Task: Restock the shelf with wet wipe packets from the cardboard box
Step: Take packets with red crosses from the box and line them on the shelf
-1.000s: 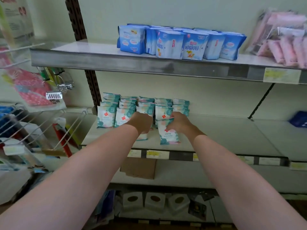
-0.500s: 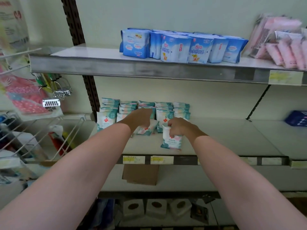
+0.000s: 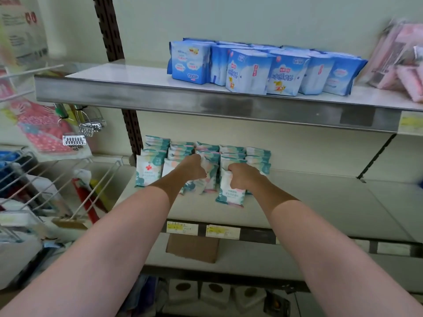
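Teal-and-white wet wipe packets [image 3: 150, 170] stand in rows at the left of the middle shelf [image 3: 320, 202]. The left hand [image 3: 193, 168] grasps one packet in the front row, and the right hand [image 3: 243, 176] grips another [image 3: 230, 194] standing just ahead of the rows. The placing step appears under way; next, both packets need squaring upright against the rows before release.
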`<state>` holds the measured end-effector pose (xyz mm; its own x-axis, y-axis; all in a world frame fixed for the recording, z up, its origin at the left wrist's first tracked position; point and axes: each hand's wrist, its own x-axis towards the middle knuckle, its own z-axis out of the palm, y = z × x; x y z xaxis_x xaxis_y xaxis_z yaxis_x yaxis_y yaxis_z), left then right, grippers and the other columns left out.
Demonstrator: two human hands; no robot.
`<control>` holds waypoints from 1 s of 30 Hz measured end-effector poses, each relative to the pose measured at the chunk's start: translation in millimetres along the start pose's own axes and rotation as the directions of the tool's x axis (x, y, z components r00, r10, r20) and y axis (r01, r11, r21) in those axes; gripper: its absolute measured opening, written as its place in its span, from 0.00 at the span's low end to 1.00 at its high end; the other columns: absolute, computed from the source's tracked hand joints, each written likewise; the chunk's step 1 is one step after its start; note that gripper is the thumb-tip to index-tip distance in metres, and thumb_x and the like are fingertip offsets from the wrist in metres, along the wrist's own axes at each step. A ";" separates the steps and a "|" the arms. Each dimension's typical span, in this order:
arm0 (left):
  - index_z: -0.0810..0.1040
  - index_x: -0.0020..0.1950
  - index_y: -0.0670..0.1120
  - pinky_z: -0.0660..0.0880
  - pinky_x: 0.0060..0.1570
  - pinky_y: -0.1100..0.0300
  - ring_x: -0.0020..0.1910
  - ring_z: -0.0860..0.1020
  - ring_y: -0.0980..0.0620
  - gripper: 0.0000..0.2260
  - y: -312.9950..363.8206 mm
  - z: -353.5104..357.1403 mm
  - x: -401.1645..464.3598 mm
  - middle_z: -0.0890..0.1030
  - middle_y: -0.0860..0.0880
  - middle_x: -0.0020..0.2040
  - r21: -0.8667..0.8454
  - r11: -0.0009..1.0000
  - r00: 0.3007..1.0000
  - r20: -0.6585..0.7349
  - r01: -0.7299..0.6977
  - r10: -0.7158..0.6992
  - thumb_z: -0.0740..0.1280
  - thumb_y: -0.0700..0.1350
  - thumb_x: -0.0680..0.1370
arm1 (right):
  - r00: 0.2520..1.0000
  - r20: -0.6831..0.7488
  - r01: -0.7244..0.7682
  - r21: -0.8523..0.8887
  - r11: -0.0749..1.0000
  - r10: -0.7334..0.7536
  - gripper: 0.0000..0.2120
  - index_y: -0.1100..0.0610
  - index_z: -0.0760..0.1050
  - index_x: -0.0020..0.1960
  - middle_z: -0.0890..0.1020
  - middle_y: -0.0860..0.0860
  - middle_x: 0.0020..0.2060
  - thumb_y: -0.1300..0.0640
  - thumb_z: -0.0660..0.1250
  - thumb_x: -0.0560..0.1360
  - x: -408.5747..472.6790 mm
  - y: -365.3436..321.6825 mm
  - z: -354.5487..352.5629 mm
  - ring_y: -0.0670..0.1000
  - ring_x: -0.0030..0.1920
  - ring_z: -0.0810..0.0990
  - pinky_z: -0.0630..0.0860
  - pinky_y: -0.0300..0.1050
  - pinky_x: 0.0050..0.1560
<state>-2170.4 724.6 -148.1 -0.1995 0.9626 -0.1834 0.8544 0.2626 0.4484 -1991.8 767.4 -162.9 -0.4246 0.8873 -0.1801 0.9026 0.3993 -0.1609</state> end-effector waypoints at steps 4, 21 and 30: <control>0.72 0.55 0.42 0.73 0.39 0.57 0.46 0.75 0.47 0.14 -0.4 2.9 8.4 0.78 0.43 0.51 -0.011 1.000 0.999 -0.030 -0.029 0.028 0.71 0.36 0.72 | 0.989 -0.135 0.034 -0.132 0.991 -0.052 0.20 0.53 0.74 0.66 0.80 0.53 0.56 0.63 0.64 0.75 9.4 3.9 1.5 0.57 0.56 0.78 0.69 0.46 0.49; 0.63 0.73 0.45 0.74 0.61 0.47 0.65 0.68 0.39 0.30 -9.4 25.2 19.4 0.68 0.38 0.66 0.271 0.960 0.990 -0.100 -0.073 0.104 0.69 0.36 0.74 | 0.967 -0.244 0.017 -0.206 0.978 -0.068 0.26 0.58 0.66 0.71 0.71 0.59 0.67 0.64 0.67 0.74 29.6 8.1 11.1 0.60 0.69 0.67 0.66 0.54 0.68; 0.65 0.71 0.45 0.63 0.69 0.43 0.68 0.65 0.40 0.28 -9.3 36.8 24.5 0.68 0.41 0.68 0.520 0.840 0.955 -0.136 -0.157 0.263 0.73 0.43 0.74 | 0.971 -0.236 -0.020 -0.179 0.984 -0.023 0.28 0.57 0.64 0.72 0.69 0.59 0.69 0.61 0.68 0.75 26.6 6.9 16.0 0.60 0.70 0.67 0.65 0.56 0.69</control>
<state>-2165.6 743.3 -189.0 -0.0309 0.9976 0.0622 0.9982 0.0340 -0.0496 -1998.0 790.1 -184.4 -0.4166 0.9072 0.0580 0.9091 0.4162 0.0193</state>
